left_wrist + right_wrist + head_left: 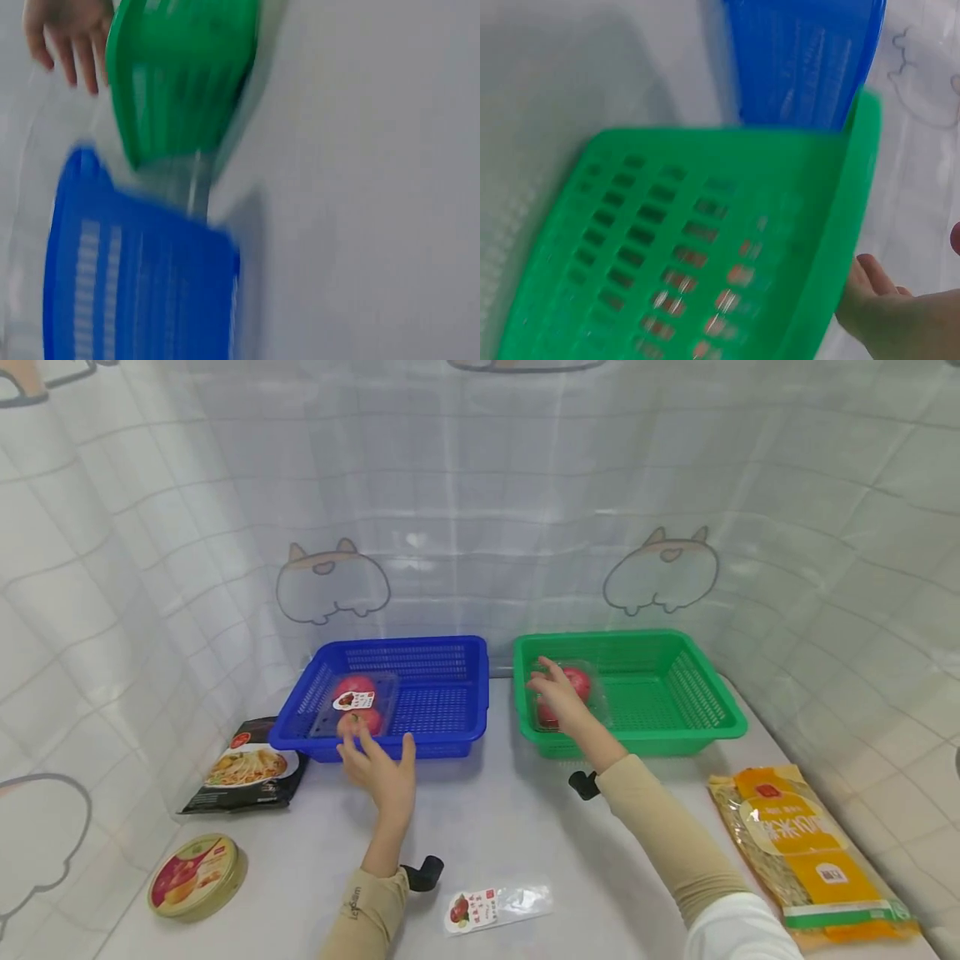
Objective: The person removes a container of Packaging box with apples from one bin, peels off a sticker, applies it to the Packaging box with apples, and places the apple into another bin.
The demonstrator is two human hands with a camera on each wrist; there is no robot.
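One clear pack of apples (358, 703) is lying in the blue basket (442, 693), and the left hand (382, 770), fingers loose, is holding nothing. The right hand (557, 692) is resting on another pack (573, 695) in the green basket (660, 693); its grip is unclear. A small packet (497, 906) is waiting on the table (525, 827)

Both wrist views are smeared by motion blur. In the head view the right hand (558, 693) covers part of the clear fruit pack (573, 693) in the green basket (675, 727). The noodle packet (810, 852) has print too small to read.
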